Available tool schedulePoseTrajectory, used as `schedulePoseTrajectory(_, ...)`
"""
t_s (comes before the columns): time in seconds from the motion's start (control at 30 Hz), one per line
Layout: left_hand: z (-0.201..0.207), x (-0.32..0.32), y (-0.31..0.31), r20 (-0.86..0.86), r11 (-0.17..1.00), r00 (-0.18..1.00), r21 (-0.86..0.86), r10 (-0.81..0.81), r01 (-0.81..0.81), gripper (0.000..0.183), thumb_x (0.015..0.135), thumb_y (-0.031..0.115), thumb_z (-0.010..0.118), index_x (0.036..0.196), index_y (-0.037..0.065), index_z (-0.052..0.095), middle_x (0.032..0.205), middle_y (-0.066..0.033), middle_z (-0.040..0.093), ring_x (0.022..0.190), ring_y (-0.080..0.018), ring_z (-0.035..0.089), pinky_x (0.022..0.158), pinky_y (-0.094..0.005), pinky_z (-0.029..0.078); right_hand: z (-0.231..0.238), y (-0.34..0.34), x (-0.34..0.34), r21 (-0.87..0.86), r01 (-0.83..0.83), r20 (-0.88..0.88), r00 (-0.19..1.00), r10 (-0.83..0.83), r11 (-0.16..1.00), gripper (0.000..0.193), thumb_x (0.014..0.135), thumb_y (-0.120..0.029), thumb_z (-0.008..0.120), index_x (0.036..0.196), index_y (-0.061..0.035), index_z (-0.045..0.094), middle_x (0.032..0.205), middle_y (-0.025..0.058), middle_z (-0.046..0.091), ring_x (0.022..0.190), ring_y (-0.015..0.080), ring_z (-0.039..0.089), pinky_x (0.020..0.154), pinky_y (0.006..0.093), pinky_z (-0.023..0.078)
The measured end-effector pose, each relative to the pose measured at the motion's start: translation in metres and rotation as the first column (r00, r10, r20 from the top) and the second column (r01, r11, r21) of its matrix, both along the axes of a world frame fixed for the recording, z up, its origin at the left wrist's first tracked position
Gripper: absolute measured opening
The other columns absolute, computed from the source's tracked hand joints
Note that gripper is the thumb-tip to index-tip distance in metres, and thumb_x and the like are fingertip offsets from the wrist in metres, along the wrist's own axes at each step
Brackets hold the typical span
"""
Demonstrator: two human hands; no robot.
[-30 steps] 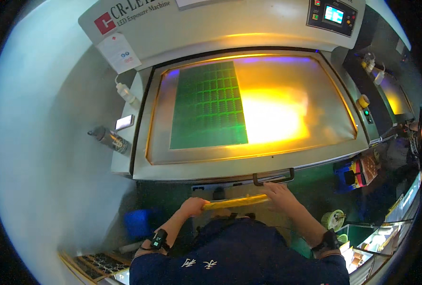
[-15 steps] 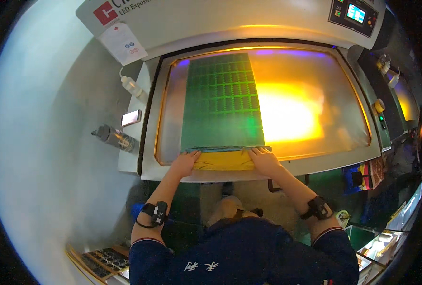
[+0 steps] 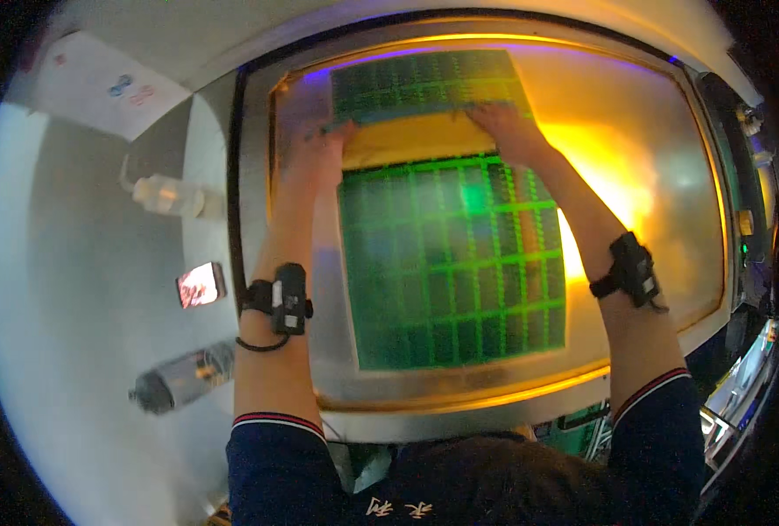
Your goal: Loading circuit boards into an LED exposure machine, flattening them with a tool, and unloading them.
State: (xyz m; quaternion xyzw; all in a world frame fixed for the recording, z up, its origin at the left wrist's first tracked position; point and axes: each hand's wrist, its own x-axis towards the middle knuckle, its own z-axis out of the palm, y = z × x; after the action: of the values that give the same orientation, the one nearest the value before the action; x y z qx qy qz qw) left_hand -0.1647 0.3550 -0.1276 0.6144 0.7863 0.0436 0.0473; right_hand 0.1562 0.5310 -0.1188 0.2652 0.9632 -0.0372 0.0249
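A large dark-green panel [image 3: 451, 272] with a grid of bright green lines lies flat on the exposure machine's shiny bed [image 3: 652, 263]. Across its upper part runs a wide yellow wiping pad [image 3: 416, 138] with a blue-grey far edge. My left hand [image 3: 326, 149] grips the pad's left end, and my right hand [image 3: 514, 136] grips its right end, fingers over the far edge. Motion smears both hands a little. Both arms reach forward over the bed, each forearm wearing a strapped black device.
Left of the bed, on a pale side ledge, are a clear squeeze bottle [image 3: 168, 195], a phone [image 3: 200, 285] with its screen lit, and a grey drinking bottle [image 3: 183, 379]. A raised frame edge [image 3: 477, 396] borders the bed. Bright yellow glare covers its right side.
Both hands have pushed the yellow pad from the panel's near edge toward its far end. My body leans further over the bed, and the view has come closer.
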Motion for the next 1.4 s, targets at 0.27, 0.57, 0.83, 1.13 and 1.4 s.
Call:
schedulePoseTrajectory(0.27, -0.024, -0.095, 0.154, -0.110, 0.984, 0.980, 0.055, -0.165, 0.171, 0.049, 0.088, 0.017, 0.059, 0.136, 0.013, 0.050, 0.127, -0.0195, 0.060, 0.121, -0.0350, 0.054, 0.105, -0.0431, 0.043, -0.019, 0.145, -0.086, 0.089, 0.045, -0.052, 0.998, -0.041, 0.995, 0.077, 0.075, 0.012, 0.049, 0.146, -0.0173, 0.040, 0.148, 0.0089, 0.043, 0.135, 0.0327, 0.041, 0.112, 0.0426, 0.035)
schedulePoseTrajectory(0.57, -0.063, -0.090, 0.105, -0.001, 0.984, 0.993, 0.132, -0.122, 0.121, 0.047, 0.092, 0.015, 0.052, 0.139, 0.015, 0.048, 0.135, -0.0189, 0.054, 0.126, -0.0399, 0.050, 0.105, -0.0462, 0.041, -0.037, 0.085, -0.069, 0.178, 0.012, -0.045, 0.999, -0.004, 0.984, 0.070, 0.079, 0.007, 0.049, 0.146, -0.0123, 0.039, 0.149, 0.0136, 0.040, 0.138, 0.0333, 0.037, 0.112, 0.0455, 0.034)
schedulePoseTrajectory(0.83, 0.011, 0.039, -0.089, -0.087, 0.989, 0.990, 0.083, -0.114, 0.122, 0.068, 0.075, -0.006, 0.056, 0.138, 0.017, 0.047, 0.128, -0.0269, 0.055, 0.116, -0.0456, 0.054, 0.099, -0.0520, 0.045, -0.007, -0.084, 0.036, 0.103, -0.045, -0.176, 0.982, 0.063, 0.994, 0.068, 0.074, -0.005, 0.063, 0.139, -0.0098, 0.044, 0.137, 0.0161, 0.051, 0.125, 0.0340, 0.049, 0.104, 0.0458, 0.041)
schedulePoseTrajectory(1.13, 0.081, 0.312, -0.346, 0.269, 0.846, 0.944, -0.443, -0.191, 0.297, 0.077, 0.073, -0.003, 0.057, 0.145, 0.014, 0.039, 0.143, -0.0181, 0.046, 0.126, -0.0430, 0.047, 0.108, -0.0499, 0.038, 0.027, -0.343, 0.325, -0.285, -0.257, -0.106, 0.966, 0.236, 0.923, 0.064, 0.080, -0.012, 0.060, 0.140, -0.0039, 0.040, 0.138, 0.0163, 0.049, 0.127, 0.0367, 0.047, 0.104, 0.0479, 0.041)
schedulePoseTrajectory(1.4, 0.048, 0.349, -0.344, 0.221, 0.825, 0.960, -0.502, -0.170, 0.261, 0.072, 0.076, 0.001, 0.060, 0.145, 0.011, 0.039, 0.145, -0.0164, 0.045, 0.131, -0.0414, 0.043, 0.110, -0.0476, 0.035, 0.043, -0.341, 0.374, -0.248, -0.131, -0.069, 0.991, 0.118, 0.960, 0.057, 0.080, -0.017, 0.064, 0.133, -0.0053, 0.048, 0.136, 0.0137, 0.053, 0.128, 0.0289, 0.050, 0.102, 0.0412, 0.045)
